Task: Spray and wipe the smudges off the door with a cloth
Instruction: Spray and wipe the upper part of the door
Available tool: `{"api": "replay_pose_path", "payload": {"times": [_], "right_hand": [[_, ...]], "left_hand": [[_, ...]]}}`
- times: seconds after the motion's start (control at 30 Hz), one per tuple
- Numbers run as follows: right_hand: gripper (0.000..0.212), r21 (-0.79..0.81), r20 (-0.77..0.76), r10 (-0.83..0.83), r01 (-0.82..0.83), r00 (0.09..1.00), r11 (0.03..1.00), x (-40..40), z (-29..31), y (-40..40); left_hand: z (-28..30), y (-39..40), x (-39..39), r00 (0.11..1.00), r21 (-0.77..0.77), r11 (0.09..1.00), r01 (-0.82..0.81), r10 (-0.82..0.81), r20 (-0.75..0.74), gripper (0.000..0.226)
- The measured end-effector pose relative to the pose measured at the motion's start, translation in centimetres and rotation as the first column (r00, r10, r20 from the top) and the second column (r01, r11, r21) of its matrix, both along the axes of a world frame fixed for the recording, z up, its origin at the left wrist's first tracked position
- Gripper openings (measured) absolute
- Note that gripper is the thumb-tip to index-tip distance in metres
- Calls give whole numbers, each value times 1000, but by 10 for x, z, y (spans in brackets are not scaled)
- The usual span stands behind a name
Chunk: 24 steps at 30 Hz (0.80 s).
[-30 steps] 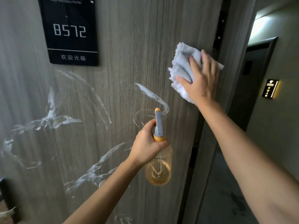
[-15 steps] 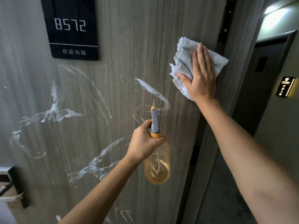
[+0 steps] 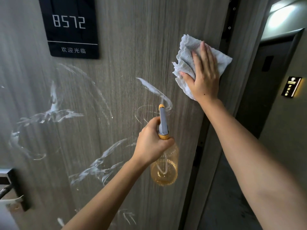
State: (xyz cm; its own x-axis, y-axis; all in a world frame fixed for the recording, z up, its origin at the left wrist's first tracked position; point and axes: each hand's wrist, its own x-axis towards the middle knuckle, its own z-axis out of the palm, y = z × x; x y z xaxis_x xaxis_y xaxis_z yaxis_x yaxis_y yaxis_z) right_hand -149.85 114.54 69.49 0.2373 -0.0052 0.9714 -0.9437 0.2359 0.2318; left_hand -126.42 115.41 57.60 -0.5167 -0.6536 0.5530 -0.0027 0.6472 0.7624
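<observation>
Left grip (image 3: pixel 152 143) clasps the light, rigid amber plastic spray bottle (image 3: pixel 164 168) at its neck; right grip (image 3: pixel 203 77), fingers flat, presses the soft, crumpled white cloth (image 3: pixel 186 63) against the smudged grey wood-grain door (image 3: pixel 132 47).

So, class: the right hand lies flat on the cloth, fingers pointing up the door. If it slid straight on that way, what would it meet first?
Probably nothing: above the right hand and cloth only bare door shows up to the frame's edge.

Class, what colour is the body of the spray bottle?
Translucent amber-orange; the spray bottle shows best in the head view.
</observation>
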Motion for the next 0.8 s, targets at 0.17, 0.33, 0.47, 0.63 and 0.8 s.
{"api": "replay_pose_path", "payload": {"times": [0.17, 0.33, 0.47, 0.63, 0.8], "right_hand": [[50, -27, 18, 17, -16, 1000, 1000, 4, -1, -2], [52, -83, 163, 127, -114, 979, 990, 16, -1, -6], [48, -145, 137, 249, -229, 959, 962, 45, 9, -27], [47, -90, -63, 330, -335, 942, 938, 112, 34, -64], [36, -26, -240, 238, -251, 941, 968, 159, 53, -108]], "left_hand": [[-6, -4, 10, 999, 90, 996, -9, 12, -33, 30], [-14, -16, 35, 999, 106, 994, 23, -20, -31, 34], [-17, -33, 67, 999, 82, 996, -32, 34, -19, 43], [-18, -58, 114, 993, 80, 991, -111, 114, -25, 47], [-13, -84, 151, 983, 112, 979, -169, 176, -53, 44]]}}
